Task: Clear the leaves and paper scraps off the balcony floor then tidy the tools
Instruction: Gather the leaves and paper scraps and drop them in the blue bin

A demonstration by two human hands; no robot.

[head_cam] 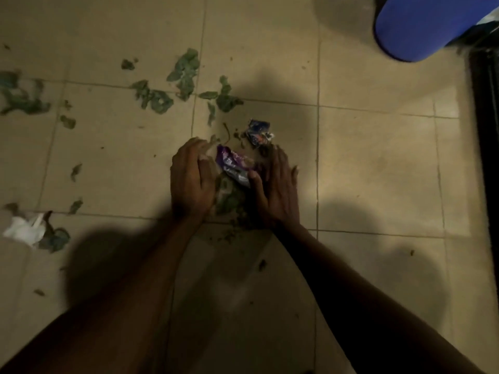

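Both hands are down on the floor [364,163] near its middle, palms turned toward each other, so the litter is penned between them and can't scatter. The left hand [191,182] is gently cupped; the right hand [278,190] stands on its edge with fingers [280,160] straight and close together. Neither grips anything. They act as 2 walls around a small pile [229,198] of leaves, with a purple wrapper [233,166] on top that touches the right thumb.

This looks like the gathering step, with much still to clear. A blue wrapper [259,132] lies just beyond the fingertips, outside the pen. More leaves [186,71] trail toward the floor's left edge, where white paper [24,230] also sits. A blue object [426,28] at the far right corner may be a bin or dustpan; I can't tell which.
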